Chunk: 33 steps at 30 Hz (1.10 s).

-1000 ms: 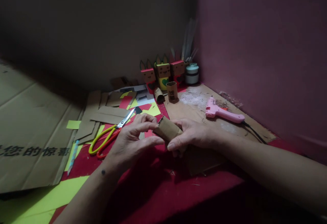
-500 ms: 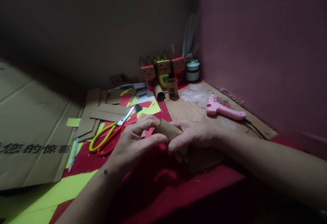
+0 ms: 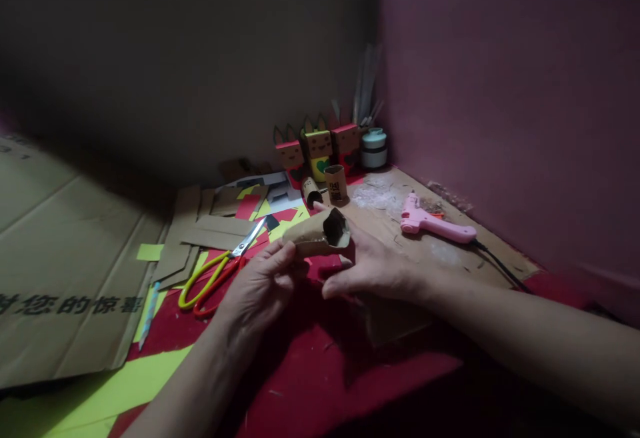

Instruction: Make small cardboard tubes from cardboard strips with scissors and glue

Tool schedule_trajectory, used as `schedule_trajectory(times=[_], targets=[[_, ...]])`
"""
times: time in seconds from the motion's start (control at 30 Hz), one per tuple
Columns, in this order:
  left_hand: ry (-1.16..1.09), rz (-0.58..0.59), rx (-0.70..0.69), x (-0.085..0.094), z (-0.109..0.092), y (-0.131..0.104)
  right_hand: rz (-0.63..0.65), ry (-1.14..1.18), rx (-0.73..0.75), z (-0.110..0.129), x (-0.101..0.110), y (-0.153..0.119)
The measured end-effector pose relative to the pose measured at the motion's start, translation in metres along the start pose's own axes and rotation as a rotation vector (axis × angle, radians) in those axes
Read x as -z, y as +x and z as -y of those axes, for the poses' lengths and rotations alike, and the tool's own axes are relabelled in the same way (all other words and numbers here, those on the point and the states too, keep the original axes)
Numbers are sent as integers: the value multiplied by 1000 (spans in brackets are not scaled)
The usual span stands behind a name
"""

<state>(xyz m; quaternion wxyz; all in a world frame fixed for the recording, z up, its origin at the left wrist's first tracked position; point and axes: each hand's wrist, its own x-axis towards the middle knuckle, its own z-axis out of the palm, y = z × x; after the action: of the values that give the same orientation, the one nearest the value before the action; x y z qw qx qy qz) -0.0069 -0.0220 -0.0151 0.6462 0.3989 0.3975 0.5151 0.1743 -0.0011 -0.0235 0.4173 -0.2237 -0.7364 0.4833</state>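
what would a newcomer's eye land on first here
Probably the pink glue gun, lying on the brown board at right. Next, the three boxy-headed figures standing in a row at the back. In the centre, the left grip holds a cardboard tube, its dark open end toward the right.
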Motion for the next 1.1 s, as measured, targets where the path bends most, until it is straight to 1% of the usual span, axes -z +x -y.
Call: schedule_trajectory(times=[0.03, 0.1, 0.17, 0.2, 0.27, 0.3, 0.33, 0.4, 0.43, 0.5, 0.57, 0.6, 0.67, 0.73, 0.87, 0.97, 1.1], targets=[[-31, 42, 42, -4, 5, 0, -57, 19, 13, 2, -2, 0], [-40, 101, 115, -9, 14, 0, -155, 134, 31, 5, -4, -1], [35, 115, 151, -11, 21, 0, -216, 183, 21, 6, -4, -2], [92, 105, 152, -11, 22, 0, -224, 196, 4, 6, -4, -2], [207, 59, 107, -7, 19, -2, -221, 164, -32, 4, -2, -3], [259, 24, 46, -5, 15, -4, -215, 116, -43, 3, -1, -3], [308, -11, -45, -4, 10, -7, -203, 60, -52, 2, 0, -4], [425, -31, -280, -1, -2, -12, -154, -24, -91, 2, 3, -4], [505, 8, -401, 1, -7, -15, -107, -40, -125, 3, 4, -4], [721, 169, -595, 3, -15, -18, 24, -32, -215, 6, 6, -4], [969, 321, -704, 5, -17, -19, 178, 26, -326, 9, 10, -4], [1077, 362, -739, 6, -16, -18, 254, 81, -373, 9, 11, -3], [1222, 386, -778, 8, -14, -16, 373, 204, -431, 9, 14, -3], [1255, 401, -802, 8, -14, -16, 436, 299, -451, 8, 16, -2], [1183, 451, -809, 5, -18, -17, 472, 395, -475, 2, 16, -3], [1168, 433, -797, 1, -19, -19, 474, 415, -485, -1, 14, -3], [1117, 424, -737, -3, -19, -20, 461, 440, -466, -2, 13, -3]])
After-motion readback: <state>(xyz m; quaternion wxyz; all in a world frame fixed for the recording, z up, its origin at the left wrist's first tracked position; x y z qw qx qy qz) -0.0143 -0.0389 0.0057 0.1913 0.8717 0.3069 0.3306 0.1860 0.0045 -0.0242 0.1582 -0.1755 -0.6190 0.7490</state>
